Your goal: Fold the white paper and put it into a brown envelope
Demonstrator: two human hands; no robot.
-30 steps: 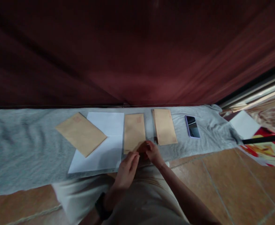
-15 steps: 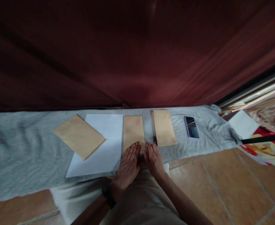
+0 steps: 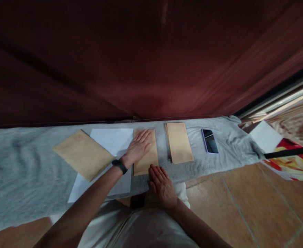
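Observation:
My left hand (image 3: 139,144) lies flat on the upper part of a brown paper envelope (image 3: 147,162), its fingers stretched toward the far edge. A dark band circles that wrist. Close to the envelope's near right corner, my right hand (image 3: 162,184) rests with fingers extended and holds nothing; whether its fingertips touch the envelope I cannot tell. To the left, white paper (image 3: 110,137) with a crease across it lies partly under another brown envelope (image 3: 85,155), set at a slant. On the right is a small stack of brown envelopes (image 3: 179,143).
A phone (image 3: 210,141) lies right of the stack on the grey cloth (image 3: 24,172) covering the long surface. A dark red panel (image 3: 141,69) rises behind it. At far right are a white box-like thing (image 3: 265,136), a colourful printed sheet (image 3: 296,158) and a black bar (image 3: 291,151).
My left hand has slid away from me, from the envelope's near end to its upper part. My right hand has shifted slightly toward me. The envelopes and phone stay in place.

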